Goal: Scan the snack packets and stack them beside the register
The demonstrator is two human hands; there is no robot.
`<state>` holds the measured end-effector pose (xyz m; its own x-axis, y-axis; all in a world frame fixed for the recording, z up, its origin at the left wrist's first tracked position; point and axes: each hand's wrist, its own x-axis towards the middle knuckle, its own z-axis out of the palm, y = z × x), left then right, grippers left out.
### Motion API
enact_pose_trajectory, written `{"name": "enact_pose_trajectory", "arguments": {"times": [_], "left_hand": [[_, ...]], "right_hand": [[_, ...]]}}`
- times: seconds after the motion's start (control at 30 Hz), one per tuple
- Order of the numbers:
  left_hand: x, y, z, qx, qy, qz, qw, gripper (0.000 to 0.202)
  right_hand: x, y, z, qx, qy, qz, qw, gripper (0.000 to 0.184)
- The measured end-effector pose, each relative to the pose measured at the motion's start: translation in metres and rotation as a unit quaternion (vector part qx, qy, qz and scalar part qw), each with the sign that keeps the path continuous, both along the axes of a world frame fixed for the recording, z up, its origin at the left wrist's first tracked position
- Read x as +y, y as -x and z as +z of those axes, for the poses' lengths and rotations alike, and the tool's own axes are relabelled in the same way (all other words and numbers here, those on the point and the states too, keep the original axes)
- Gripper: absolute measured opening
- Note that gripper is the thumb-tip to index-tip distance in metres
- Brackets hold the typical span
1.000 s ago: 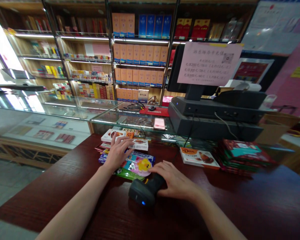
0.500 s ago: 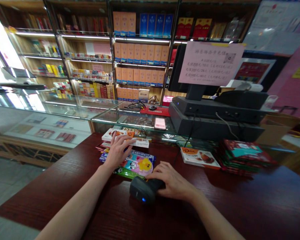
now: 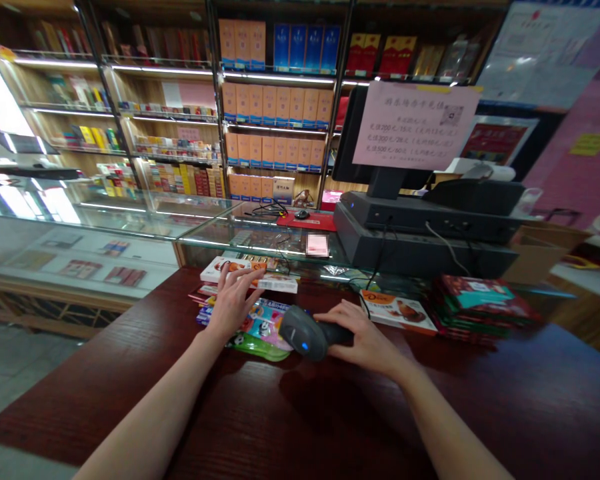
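My right hand (image 3: pixel 363 335) is closed around the handle of a dark barcode scanner (image 3: pixel 305 333), which has a blue light glowing on it. The scanner is above the brown counter and partly covers a colourful candy packet (image 3: pixel 260 343) with cartoon animals. My left hand (image 3: pixel 234 300) lies with fingers spread over a white and orange chocolate box (image 3: pixel 280 284), fingertips on or just above it. More flat packets stick out from under that hand. Another Dove chocolate box (image 3: pixel 399 311) lies to the right of the scanner.
A stack of dark red and green packets (image 3: pixel 480 303) stands at the right, by a black cash register (image 3: pixel 425 230) with a pink sign (image 3: pixel 415 127). Behind the counter (image 3: pixel 230 413) runs a glass display case (image 3: pixel 130 227). Shelves with boxes line the wall.
My right hand has raised the scanner and shifted it away from me and rightward, its head now over the candy packet. My left hand stays at the chocolate box. The view has shifted slightly.
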<state>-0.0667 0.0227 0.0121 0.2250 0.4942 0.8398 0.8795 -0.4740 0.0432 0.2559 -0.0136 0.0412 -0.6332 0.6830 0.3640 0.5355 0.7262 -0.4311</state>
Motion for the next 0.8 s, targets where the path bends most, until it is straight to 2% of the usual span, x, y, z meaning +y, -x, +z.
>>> {"name": "enact_pose_trajectory", "arguments": {"times": [0.27,0.6,0.8], "left_hand": [[-0.002,-0.001,0.001,-0.003,0.010,-0.005,1.000,0.040],[0.001,-0.001,-0.001,-0.005,-0.008,-0.001,1.000,0.045],[-0.001,-0.001,0.000,-0.009,0.021,-0.003,1.000,0.046]], "right_hand": [[0.000,0.005,-0.001,0.032,-0.001,-0.039,0.999,0.040],[-0.002,0.011,-0.005,0.039,-0.017,-0.044,0.998,0.040],[-0.001,0.010,-0.004,0.017,0.022,-0.018,0.999,0.041]]}}
